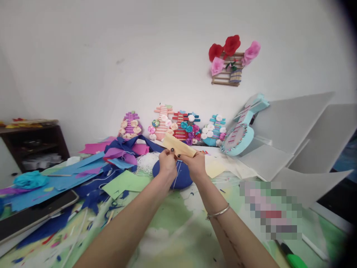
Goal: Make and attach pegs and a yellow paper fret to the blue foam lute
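Observation:
Between my two hands stretches a strip of pale yellow paper [180,146], raised above the table. My left hand [167,163] pinches its lower left edge, while the fingers of my right hand [196,164] close on its lower right end. Just beneath them lies a dark blue rounded body [182,180] with thin white strings down its middle, partly hidden by my hands. Beside it on the left sits a tangle of white string [147,163]. A sheet of yellow paper [216,168] rests to the right of my right hand.
Small decorated paper instruments [180,126] lean along the wall. A larger light-blue one [242,134] stands by white boards [295,130]. Green paper [126,183], blue sheets [67,173] and a phone [36,214] lie left. A green-handled tool [294,258] is front right.

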Motion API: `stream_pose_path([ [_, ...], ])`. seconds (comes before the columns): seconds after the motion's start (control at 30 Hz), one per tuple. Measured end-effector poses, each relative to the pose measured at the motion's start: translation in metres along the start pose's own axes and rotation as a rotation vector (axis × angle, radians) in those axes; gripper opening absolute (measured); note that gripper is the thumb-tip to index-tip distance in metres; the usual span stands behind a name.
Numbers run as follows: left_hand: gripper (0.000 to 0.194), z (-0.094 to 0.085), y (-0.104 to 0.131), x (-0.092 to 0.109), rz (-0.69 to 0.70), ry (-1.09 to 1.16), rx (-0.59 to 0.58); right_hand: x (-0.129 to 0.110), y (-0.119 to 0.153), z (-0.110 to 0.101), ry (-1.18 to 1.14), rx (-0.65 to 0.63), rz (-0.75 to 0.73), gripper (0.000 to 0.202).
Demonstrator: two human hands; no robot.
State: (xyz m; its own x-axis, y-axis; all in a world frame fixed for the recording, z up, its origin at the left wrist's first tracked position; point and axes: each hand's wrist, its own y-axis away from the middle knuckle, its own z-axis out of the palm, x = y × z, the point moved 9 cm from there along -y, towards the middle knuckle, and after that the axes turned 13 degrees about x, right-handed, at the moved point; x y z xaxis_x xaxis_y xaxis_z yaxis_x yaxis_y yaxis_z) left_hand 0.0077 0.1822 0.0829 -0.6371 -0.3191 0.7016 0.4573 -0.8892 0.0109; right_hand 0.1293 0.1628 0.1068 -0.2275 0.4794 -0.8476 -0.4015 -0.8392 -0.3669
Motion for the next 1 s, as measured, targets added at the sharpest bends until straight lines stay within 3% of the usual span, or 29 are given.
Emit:
stream_pose_path([
  [0.23, 0.019, 0.006, 0.001, 0.007, 0.035, -0.039, -0.064, 0.000, 0.000, -0.005, 0.048, 0.063, -0.070, 0.037],
  [0.37, 0.023, 0.008, 0.005, 0.012, -0.016, -0.002, -0.081, -0.001, 0.004, -0.003, -0.024, 0.072, -0.061, 0.037],
  [0.6, 0.025, 0.014, 0.013, 0.012, -0.113, 0.067, -0.157, -0.005, 0.010, 0.001, -0.151, 0.051, 0.086, 0.015],
  [0.8, 0.026, 0.018, 0.021, 0.016, -0.077, 0.102, -0.182, -0.013, 0.009, 0.003, -0.215, -0.027, 0.126, 0.017],
  [1.0, 0.017, 0.016, 0.027, 0.015, -0.114, 0.011, -0.161, -0.013, 0.004, -0.008, -0.246, 0.031, 0.252, 0.016],
])
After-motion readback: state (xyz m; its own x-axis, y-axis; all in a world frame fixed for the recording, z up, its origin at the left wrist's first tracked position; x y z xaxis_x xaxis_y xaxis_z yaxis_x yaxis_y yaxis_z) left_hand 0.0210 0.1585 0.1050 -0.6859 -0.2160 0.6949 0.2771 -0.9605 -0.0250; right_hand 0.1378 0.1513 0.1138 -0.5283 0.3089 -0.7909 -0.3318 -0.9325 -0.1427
